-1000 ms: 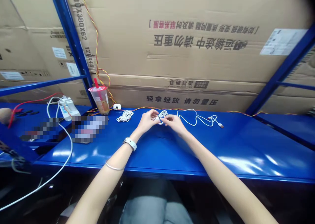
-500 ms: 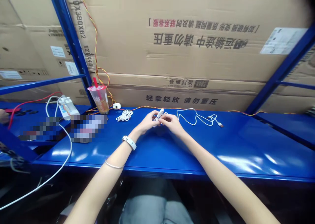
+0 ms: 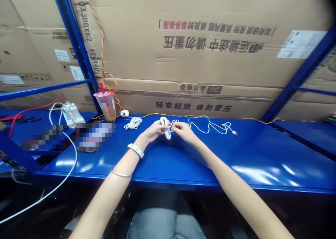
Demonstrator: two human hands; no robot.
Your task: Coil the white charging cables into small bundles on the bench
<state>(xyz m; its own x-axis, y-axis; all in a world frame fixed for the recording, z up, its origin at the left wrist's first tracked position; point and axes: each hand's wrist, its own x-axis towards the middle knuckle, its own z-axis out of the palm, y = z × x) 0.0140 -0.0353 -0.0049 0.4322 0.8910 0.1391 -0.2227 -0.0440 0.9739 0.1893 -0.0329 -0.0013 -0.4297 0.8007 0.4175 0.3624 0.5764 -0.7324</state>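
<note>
left hand [image 3: 153, 133] closed on looped white cable [image 3: 165, 127]; right hand [image 3: 185, 132] curled at its strand; whether it grips is hidden

The white cable [image 3: 166, 128] passes behind the fingers of the left hand [image 3: 153, 132] and right hand [image 3: 185, 132], hiding its end. 2 patches, [image 3: 96, 137] and [image 3: 42, 137], are too blurred to name. A second cable [image 3: 52, 193] runs off the lower left edge.

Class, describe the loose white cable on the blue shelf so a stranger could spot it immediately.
Find the long blue shelf below the cardboard boxes. Right of the person's right hand, a white cable lies in loose waves, ending in a plug; unlike the tight bundle further left, it is uncoiled.
</note>
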